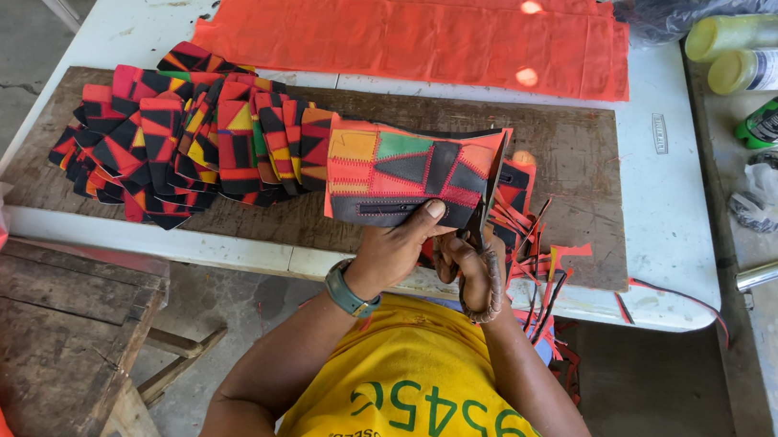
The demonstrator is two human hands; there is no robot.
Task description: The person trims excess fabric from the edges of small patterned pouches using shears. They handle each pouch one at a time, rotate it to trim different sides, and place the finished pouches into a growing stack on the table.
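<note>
- A patchwork piece (413, 175) in red, orange, green and black is held at its lower edge by the left hand (393, 248), whose grip is clamped on it, thumb on top
- Scissors (485, 221) are held in the right hand (466, 265), its grip closed round the handles; the blades are set upright against the piece's right edge
- The piece is held just above a brown board (596, 173), which lies on the white counter (679, 210)
- A pile of like pieces (186, 135) is fanned out on the board's left half, touching the held piece
- Red trimmings (539, 254) are strewn by the scissors
- Folded red cloth (428, 35) is laid along the counter's far edge
- Bottles (771, 66) are seen at upper right
</note>
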